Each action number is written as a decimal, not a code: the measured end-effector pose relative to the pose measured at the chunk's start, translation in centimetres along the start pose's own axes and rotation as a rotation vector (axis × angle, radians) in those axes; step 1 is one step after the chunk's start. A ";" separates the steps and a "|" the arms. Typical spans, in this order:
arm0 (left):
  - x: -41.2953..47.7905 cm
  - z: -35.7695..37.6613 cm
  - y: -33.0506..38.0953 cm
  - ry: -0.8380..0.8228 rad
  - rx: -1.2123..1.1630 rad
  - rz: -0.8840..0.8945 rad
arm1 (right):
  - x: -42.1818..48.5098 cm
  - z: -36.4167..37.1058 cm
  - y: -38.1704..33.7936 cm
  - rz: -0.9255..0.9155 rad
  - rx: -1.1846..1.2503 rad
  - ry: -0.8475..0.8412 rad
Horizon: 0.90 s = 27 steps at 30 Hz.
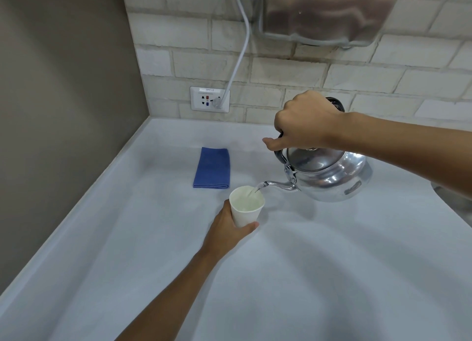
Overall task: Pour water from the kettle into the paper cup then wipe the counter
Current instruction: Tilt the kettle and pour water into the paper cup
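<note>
A: Entry, head view. The right hand (304,121) is closed around the black handle of the metal kettle (329,172) and holds it in the air, tilted, with the spout down and to the left. The thumb sticks out past the handle.

B: Noted. Is water visible?

A: Yes. A thin stream of water (256,188) runs from the spout tip into the paper cup (246,205), entering at the cup's far right rim. The inside of the cup looks pale; the fill level cannot be told.

B: The cup's support?

A: The left hand (227,232) is wrapped around the lower part of the white cup, thumb across the near side, fingers hidden behind. Whether the base touches the surface (332,264) cannot be told. Cup and hand sit near the middle of the surface, nearer the back edge than the front.

B: The cloth?

A: A folded blue cloth (212,168) lies flat just behind the cup, towards the back left corner, and touches neither cup nor kettle. Neither hand is on it.

B: Background items?

A: A white wall socket (203,99) sits on the brick-tile wall above the back edge, with a white cable (240,57) plugged in and running up to a shiny metal appliance (327,11) mounted on the wall. The surface is pale grey with a raised lip along its left edge.
</note>
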State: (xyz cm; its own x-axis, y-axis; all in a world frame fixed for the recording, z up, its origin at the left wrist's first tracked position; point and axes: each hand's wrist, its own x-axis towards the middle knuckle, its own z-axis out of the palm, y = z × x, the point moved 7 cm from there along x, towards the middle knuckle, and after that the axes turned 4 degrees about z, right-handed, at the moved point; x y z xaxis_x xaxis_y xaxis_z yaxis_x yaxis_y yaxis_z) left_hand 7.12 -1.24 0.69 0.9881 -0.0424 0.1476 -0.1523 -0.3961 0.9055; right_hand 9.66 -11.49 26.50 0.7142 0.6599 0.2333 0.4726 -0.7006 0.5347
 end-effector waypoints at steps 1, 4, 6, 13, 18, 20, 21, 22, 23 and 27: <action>0.0 0.0 0.0 0.001 0.000 0.000 | 0.0 0.0 0.0 -0.001 0.000 0.000; 0.0 0.0 0.0 0.004 0.000 -0.002 | 0.0 0.0 0.0 0.001 0.001 0.002; 0.0 0.0 0.0 0.005 0.000 -0.003 | 0.0 0.0 0.0 -0.003 -0.001 0.002; 0.0 0.0 -0.2 0.001 0.009 -0.003 | -0.1 0.2 -0.1 -0.005 0.012 0.014; 0.1 0.1 -0.3 -0.002 0.007 0.003 | -0.2 0.5 -0.1 -0.006 0.023 0.023; 0.1 0.1 -0.3 -0.002 0.002 0.003 | -0.2 0.6 -0.2 -0.010 0.020 0.027; 0.0 0.1 -0.4 -0.003 -0.002 0.004 | -0.2 0.6 -0.3 -0.015 0.021 0.028; 0.0 0.1 -0.4 -0.004 -0.005 0.005 | -0.2 0.6 -0.4 -0.017 0.022 0.030; 0.0 0.1 -0.4 -0.004 -0.007 0.005 | -0.2 0.7 -0.4 -0.018 0.025 0.033; 0.1 0.1 -0.4 -0.003 -0.009 0.003 | -0.2 0.7 -0.4 -0.021 0.036 0.042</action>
State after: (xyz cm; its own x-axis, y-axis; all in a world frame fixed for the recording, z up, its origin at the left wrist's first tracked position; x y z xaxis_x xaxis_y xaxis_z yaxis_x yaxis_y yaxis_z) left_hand 7.26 -1.15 0.26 0.9877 -0.0463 0.1491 -0.1553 -0.3873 0.9088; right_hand 9.71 -11.52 25.64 0.6817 0.6851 0.2569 0.5060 -0.6950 0.5108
